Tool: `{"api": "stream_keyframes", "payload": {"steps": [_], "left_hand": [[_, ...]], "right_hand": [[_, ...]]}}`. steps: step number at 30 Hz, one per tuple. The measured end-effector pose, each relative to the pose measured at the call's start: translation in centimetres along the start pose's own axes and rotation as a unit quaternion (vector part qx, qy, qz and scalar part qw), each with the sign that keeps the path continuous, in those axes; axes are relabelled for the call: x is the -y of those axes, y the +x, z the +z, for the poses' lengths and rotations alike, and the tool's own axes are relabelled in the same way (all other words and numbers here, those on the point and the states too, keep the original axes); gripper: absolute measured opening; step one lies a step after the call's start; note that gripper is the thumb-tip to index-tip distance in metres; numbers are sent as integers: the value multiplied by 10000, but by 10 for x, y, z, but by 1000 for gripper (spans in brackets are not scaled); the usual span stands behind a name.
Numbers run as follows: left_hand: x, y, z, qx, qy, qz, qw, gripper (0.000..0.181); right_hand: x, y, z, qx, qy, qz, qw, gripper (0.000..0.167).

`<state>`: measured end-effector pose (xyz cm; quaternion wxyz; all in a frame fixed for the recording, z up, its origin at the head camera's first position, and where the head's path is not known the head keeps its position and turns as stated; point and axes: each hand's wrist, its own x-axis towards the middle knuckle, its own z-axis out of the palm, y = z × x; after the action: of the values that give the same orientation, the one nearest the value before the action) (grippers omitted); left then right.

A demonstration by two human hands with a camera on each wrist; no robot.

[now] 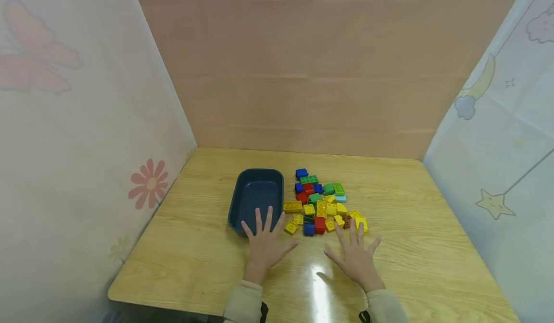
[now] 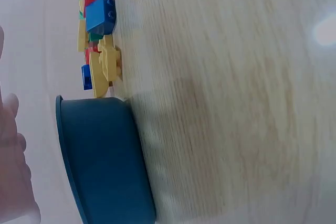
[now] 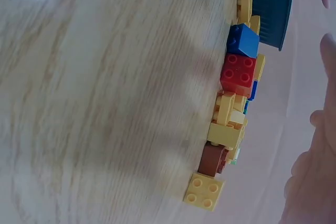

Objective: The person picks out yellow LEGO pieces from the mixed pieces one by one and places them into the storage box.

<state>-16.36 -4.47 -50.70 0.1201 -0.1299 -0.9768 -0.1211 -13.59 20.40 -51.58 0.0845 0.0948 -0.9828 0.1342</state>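
Note:
Both hands are held with fingers spread and nothing in them. My left hand point(image 1: 265, 247) is at the near end of a dark blue tub point(image 1: 234, 207), its fingertips overlapping the rim in the head view; whether they touch cannot be told. My right hand point(image 1: 357, 260) is in front of the near right part of a loose heap of toy building bricks. Among these are a red brick point(image 3: 239, 74), a blue brick point(image 2: 101, 16), a brown brick point(image 3: 212, 158), a long yellow brick point(image 1: 292, 206) and a green brick point(image 1: 309, 180). The tub's visible inside holds nothing.
The bricks lie directly right of the tub on a wooden table point(image 1: 182, 255). A brown panel point(image 1: 303, 73) stands behind the table. Pale printed sheets point(image 1: 86, 145) flank both sides. Light glares off the table's near middle.

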Motion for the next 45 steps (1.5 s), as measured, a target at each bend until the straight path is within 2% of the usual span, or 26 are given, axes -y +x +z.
{"api": "stream_keyframes", "payload": {"steps": [5, 10, 17, 23, 25, 28, 30, 34, 37, 42, 45], "left_hand": [[6, 8, 1, -171, -45, -55, 9998, 79], [18, 23, -1, -264, -104, -253, 9993, 77], [42, 42, -11, -387, -576, -642, 9955, 77], [59, 48, -16, -659, -861, -823, 9907, 76], [65, 49, -15, -635, -1029, -950, 9881, 76], [77, 48, -11, -561, -1323, -1243, 9818, 78], [84, 48, -9, -584, -1535, -1491, 9751, 79], [97, 46, -4, -618, -1695, -1913, 9648, 79], [104, 45, 0, -566, -2005, -2156, 9540, 75], [110, 43, 6, -499, -2705, -2451, 9297, 63], [112, 43, 11, -493, -2811, -2616, 9220, 53]], "right_hand": [[-4, 2, 0, -78, -7, 151, 9999, 72], [-11, 7, -2, -85, 138, 343, 9993, 72], [-21, 10, -2, -133, 703, 676, 9951, 75], [-28, 12, -4, -369, 1137, 940, 9884, 71], [-32, 13, -3, -451, 1282, 1030, 9854, 69], [-37, 15, -2, -545, 1537, 1155, 9798, 65], [-41, 15, -1, -575, 1684, 1219, 9765, 62], [-47, 15, 1, -507, 1858, 1282, 9729, 59], [-51, 15, 4, -384, 1967, 1314, 9709, 57], [-53, 15, 8, -161, 2176, 1440, 9652, 55], [-54, 16, 11, -79, 2221, 1518, 9631, 55]]}}
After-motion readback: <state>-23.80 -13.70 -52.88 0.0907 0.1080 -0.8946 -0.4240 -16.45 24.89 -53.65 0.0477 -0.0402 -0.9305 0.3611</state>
